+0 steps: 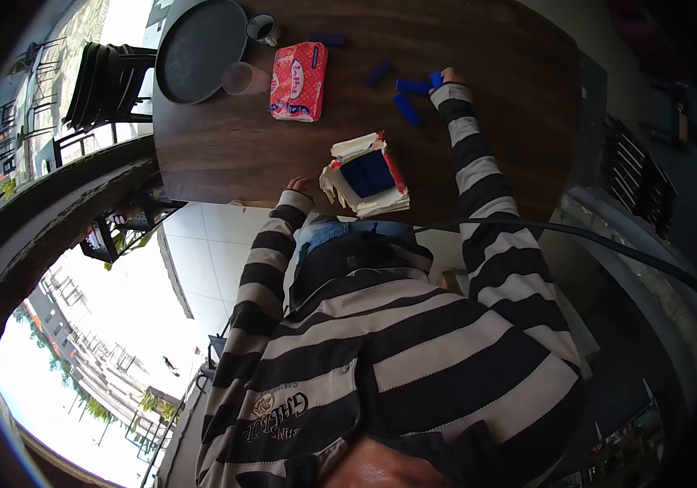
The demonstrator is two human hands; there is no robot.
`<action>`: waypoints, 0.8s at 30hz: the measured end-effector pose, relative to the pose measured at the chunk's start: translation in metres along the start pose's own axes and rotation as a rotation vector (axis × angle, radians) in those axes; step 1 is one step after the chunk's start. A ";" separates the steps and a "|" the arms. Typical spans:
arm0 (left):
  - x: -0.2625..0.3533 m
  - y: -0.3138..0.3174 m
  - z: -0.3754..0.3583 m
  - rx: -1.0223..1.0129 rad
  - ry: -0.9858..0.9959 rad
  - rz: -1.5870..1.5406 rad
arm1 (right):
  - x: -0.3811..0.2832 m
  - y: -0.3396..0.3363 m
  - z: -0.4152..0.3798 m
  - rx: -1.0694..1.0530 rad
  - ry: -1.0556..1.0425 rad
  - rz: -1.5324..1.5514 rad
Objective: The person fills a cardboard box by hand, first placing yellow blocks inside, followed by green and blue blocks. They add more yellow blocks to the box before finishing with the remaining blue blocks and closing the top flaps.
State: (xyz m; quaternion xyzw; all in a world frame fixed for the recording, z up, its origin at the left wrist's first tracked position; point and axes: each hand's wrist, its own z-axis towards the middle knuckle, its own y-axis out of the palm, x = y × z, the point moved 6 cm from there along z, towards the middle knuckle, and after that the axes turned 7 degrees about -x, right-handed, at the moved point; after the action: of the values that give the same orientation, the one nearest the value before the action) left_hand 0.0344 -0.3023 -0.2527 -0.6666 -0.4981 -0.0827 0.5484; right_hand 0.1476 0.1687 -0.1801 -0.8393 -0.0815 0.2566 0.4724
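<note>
My right hand [449,76] reaches to the far right of the wooden table, its fingers closed on a small blue block [436,80]. Right beside it lies another blue block [412,85], with a tilted blue block [407,109] just below. Further left are a darker blue block [378,75] and one more block [329,39] near the pink packet. My left hand [300,185] rests by the near table edge, fingers loosely extended and holding nothing visible. Close to its right stands a torn white cardboard box [404,199], its opening showing dark blue inside.
A pink-red packet [298,81] lies on the wooden table [226,163]. Beside it are a clear glass [244,79], a dark mug [262,30] and a round black tray [202,53]. Stacked black chairs [108,85] stand left. A dark cable [592,232] runs past my right arm.
</note>
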 end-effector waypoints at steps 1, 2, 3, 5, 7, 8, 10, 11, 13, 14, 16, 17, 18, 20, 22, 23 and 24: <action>-0.001 -0.002 -0.005 -0.030 -0.119 -0.185 | -0.007 -0.003 -0.001 0.057 -0.104 0.034; 0.001 -0.004 -0.009 -0.018 -0.109 -0.177 | -0.014 -0.008 -0.002 0.115 -0.209 0.069; 0.002 -0.007 -0.014 -0.007 -0.100 -0.170 | -0.020 -0.011 -0.005 0.172 -0.313 0.103; 0.000 -0.006 -0.022 0.019 -0.073 -0.141 | -0.039 -0.005 -0.015 0.088 -0.528 0.154; -0.007 0.000 -0.027 0.052 -0.028 -0.096 | -0.053 0.001 -0.024 -0.008 -0.605 0.130; -0.002 -0.001 -0.028 0.044 -0.026 -0.071 | -0.053 0.011 -0.026 -0.064 -0.576 0.080; 0.011 -0.008 -0.031 0.030 -0.023 -0.019 | -0.050 0.024 -0.026 -0.095 -0.530 0.001; 0.011 -0.008 -0.031 0.015 -0.033 -0.018 | -0.050 0.026 -0.026 -0.032 -0.524 -0.050; 0.010 -0.008 -0.031 -0.015 -0.055 -0.014 | -0.049 0.030 -0.026 0.092 -0.510 -0.150; 0.008 -0.008 -0.032 -0.028 -0.071 -0.028 | -0.049 0.030 -0.028 0.103 -0.524 -0.167; 0.004 -0.008 -0.029 -0.056 -0.097 -0.054 | -0.046 0.026 -0.032 0.128 -0.548 -0.201; 0.005 -0.010 -0.028 -0.053 -0.102 -0.032 | -0.044 0.020 -0.034 0.089 -0.496 -0.156; 0.006 -0.012 -0.026 -0.046 -0.109 -0.010 | -0.046 0.009 -0.039 0.049 -0.448 -0.112; 0.006 -0.020 -0.025 -0.045 -0.162 -0.122 | -0.045 0.001 -0.040 0.060 -0.376 -0.081; 0.015 -0.032 -0.021 -0.052 -0.242 -0.394 | -0.037 -0.016 -0.049 0.073 -0.192 0.111; 0.037 -0.047 -0.018 0.038 -0.165 -0.384 | -0.031 -0.026 -0.056 0.082 -0.097 0.205; 0.067 -0.065 -0.014 0.129 -0.087 -0.373 | -0.031 -0.037 -0.065 0.107 -0.154 0.445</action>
State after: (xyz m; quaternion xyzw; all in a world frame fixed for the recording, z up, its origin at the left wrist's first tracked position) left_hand 0.0249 -0.2817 -0.1609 -0.5294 -0.6403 -0.1220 0.5431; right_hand 0.1582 0.1285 -0.1109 -0.7882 0.0832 0.4217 0.4404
